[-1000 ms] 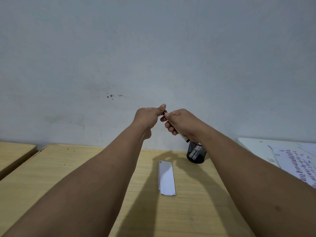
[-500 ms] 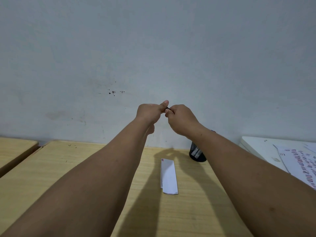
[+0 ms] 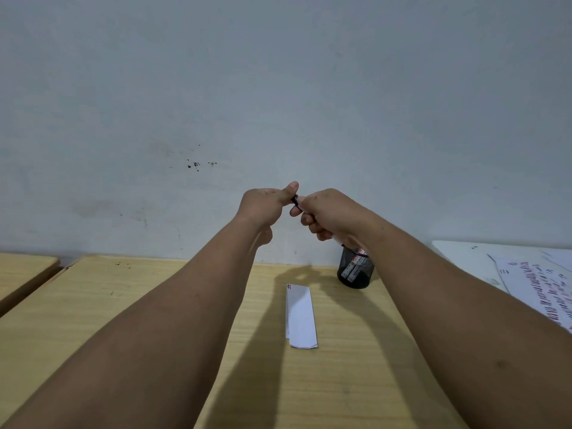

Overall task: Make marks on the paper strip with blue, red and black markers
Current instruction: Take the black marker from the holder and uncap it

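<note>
Step judged: capping or uncapping marker (image 3: pixel 296 200). Right hand (image 3: pixel 328 213) grips barrel, left hand (image 3: pixel 266 205) pinches dark cap end. Paper strip (image 3: pixel 301 315) on counter (image 3: pixel 123 305) at 6 o'clock from hands. Next: seat or pull cap straight.

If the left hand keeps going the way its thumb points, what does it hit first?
The left hand has its thumb aimed right, at the dark end of the marker held in the right hand. It would meet that marker end, then the right hand, almost at once; depth is unclear.

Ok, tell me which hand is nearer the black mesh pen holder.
Right. The right hand is raised just above and left of the black mesh pen holder, gripping a marker; the left hand is farther left.
</note>
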